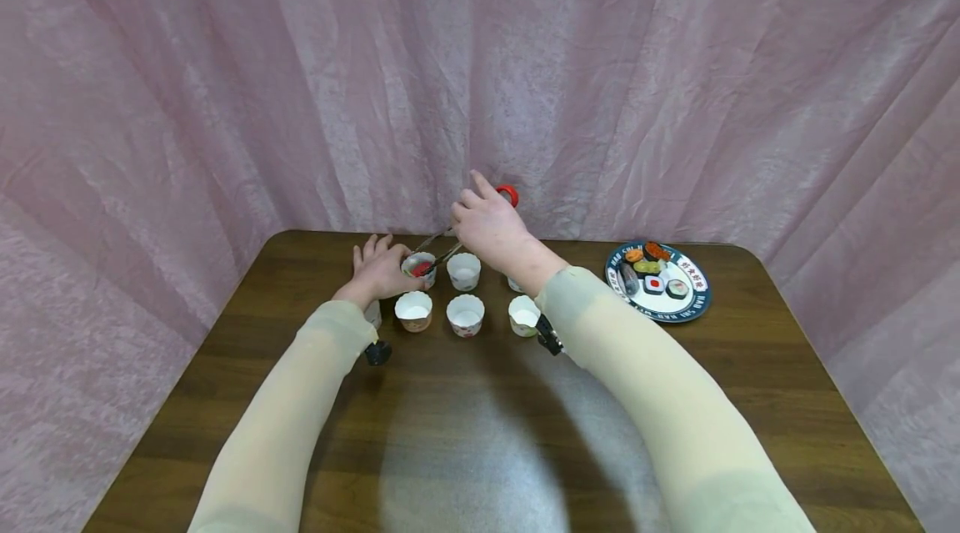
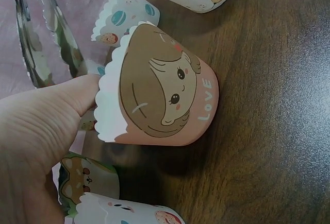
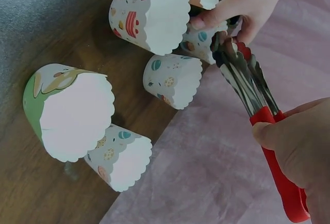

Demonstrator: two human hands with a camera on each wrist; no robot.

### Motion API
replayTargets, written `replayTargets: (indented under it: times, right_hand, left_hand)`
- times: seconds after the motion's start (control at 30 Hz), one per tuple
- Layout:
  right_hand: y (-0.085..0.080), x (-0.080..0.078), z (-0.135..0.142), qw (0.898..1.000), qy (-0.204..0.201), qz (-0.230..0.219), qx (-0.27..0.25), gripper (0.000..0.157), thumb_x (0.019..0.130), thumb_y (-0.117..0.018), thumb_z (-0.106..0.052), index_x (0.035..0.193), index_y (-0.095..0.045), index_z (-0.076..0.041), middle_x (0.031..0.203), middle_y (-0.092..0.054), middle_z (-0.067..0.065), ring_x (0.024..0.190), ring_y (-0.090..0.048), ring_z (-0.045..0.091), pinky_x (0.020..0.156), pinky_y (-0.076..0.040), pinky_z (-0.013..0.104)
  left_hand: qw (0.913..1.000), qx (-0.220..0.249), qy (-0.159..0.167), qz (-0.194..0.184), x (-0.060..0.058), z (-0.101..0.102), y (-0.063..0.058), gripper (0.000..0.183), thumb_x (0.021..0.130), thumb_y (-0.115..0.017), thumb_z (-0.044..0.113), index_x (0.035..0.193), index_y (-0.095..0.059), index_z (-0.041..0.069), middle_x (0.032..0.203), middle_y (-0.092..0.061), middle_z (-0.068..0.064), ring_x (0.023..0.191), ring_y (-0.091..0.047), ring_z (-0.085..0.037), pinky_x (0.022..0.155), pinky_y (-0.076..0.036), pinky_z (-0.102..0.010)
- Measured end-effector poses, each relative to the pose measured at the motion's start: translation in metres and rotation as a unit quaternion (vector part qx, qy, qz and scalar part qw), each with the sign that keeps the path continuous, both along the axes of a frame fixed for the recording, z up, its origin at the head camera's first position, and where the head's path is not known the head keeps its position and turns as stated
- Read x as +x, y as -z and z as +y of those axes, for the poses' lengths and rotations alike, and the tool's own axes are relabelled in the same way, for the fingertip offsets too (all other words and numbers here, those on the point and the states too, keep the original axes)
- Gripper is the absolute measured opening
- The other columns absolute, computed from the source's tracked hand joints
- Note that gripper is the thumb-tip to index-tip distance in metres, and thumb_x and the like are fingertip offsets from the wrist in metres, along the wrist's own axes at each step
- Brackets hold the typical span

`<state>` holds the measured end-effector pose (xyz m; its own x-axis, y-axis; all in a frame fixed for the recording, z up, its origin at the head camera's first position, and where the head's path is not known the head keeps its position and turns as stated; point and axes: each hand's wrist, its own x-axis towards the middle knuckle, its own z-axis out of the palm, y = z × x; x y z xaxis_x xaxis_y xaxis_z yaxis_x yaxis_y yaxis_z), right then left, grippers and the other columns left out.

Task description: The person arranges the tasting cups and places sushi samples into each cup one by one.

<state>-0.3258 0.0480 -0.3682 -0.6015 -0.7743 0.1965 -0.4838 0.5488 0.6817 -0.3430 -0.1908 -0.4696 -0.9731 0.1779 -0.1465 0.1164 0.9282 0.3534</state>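
My right hand (image 1: 495, 226) grips a pair of red-handled metal tongs (image 3: 281, 175) above the back row of paper cups. The toothed tong tips reach down to the left, over a paper cup (image 3: 202, 44) with a blue-and-brown print. A small red piece (image 3: 243, 50) shows at the tips, at that cup's mouth. Around the same cup is my left hand (image 1: 381, 271), its thumb on one side and fingers on the other, holding it. Close to the left thumb stands a pink paper cup with a cartoon face (image 2: 170, 87).
More scalloped paper cups stand in two rows, among them a front-row cup (image 1: 466, 318) and a green one (image 1: 522, 318). To the right lies a blue-rimmed plate (image 1: 693, 299) with several toy sushi pieces (image 1: 654, 284). A pink curtain (image 1: 480, 82) hangs behind the wooden table (image 1: 465, 433).
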Motion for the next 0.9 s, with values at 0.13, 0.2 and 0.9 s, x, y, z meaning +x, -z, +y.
replayTargets:
  times: [0.13, 0.2, 0.9]
  right_hand:
    - [-0.003, 0.001, 0.005, 1.000, 0.006, -0.008, -0.019, 0.026, 0.100, -0.063, -0.008, 0.114, -0.078, -0.024, 0.104, -0.065, -0.004, 0.111, -0.054, 0.022, 0.122, -0.019, 0.054]
    - [-0.004, 0.001, 0.009, 0.999, 0.010, -0.014, -0.030, 0.026, 0.100, -0.062, -0.008, 0.113, -0.078, -0.025, 0.102, -0.064, -0.003, 0.111, -0.054, 0.023, 0.122, -0.019, 0.054]
    - [-0.005, 0.021, 0.095, 0.985, 0.029, -0.069, -0.158, 0.037, 0.089, -0.079, -0.009, 0.125, -0.073, -0.016, 0.114, -0.067, 0.001, 0.113, -0.055, 0.030, 0.122, -0.017, 0.055]
  left_hand:
    - [1.0000, 0.000, 0.003, 0.001, 0.000, 0.000, -0.001, 0.069, 0.082, -0.077, 0.055, 0.133, -0.060, 0.012, 0.165, -0.016, -0.024, 0.153, 0.005, -0.045, 0.115, 0.012, -0.068]
    - [1.0000, -0.002, 0.003, 0.000, 0.000, 0.000, -0.001, 0.069, 0.082, -0.077, 0.055, 0.134, -0.060, 0.012, 0.165, -0.016, -0.024, 0.153, 0.006, -0.045, 0.115, 0.012, -0.068]
    - [0.9993, 0.027, 0.023, 0.009, 0.004, -0.010, -0.004, 0.076, 0.083, -0.076, 0.054, 0.143, -0.056, 0.011, 0.164, -0.021, -0.025, 0.152, -0.002, -0.047, 0.116, 0.005, -0.071]
